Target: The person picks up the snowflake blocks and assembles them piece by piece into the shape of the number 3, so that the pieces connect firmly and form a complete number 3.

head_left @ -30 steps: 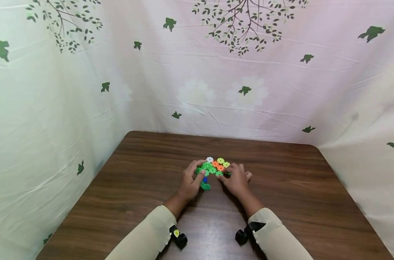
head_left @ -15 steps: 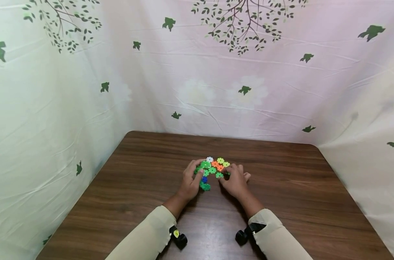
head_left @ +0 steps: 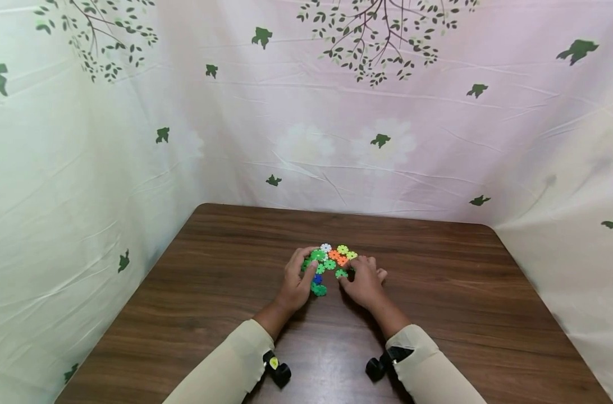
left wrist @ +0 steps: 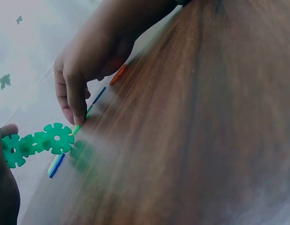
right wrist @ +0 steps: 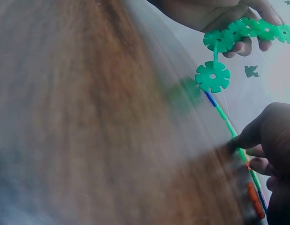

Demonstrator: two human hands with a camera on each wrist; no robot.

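Note:
My left hand (head_left: 297, 283) curls its thumb and fingers round a chain of green notched discs (right wrist: 236, 32), which stands up off the table. One green disc hangs at the chain's lower end in the right wrist view. To the right, my right hand (head_left: 363, 282) pinches a flat green disc (head_left: 341, 273) between thumb and fingertip at the tabletop. Between the hands lie more notched discs: white (head_left: 325, 247), orange (head_left: 334, 255), yellow (head_left: 342, 249) and light green (head_left: 329, 264). A blue disc (head_left: 317, 278) sits beside the left thumb. The right fingers hide some pieces beneath them.
The brown wooden table (head_left: 225, 247) has rounded far corners. Behind it and at both sides hangs a pale leaf-patterned cloth (head_left: 306, 140). Near the right fingers, an orange piece (right wrist: 255, 200) lies on the table.
The green disc at my right fingertips has shifted slightly toward me, away from the orange discs. My right hand has drifted a little left; the left hand has barely moved.

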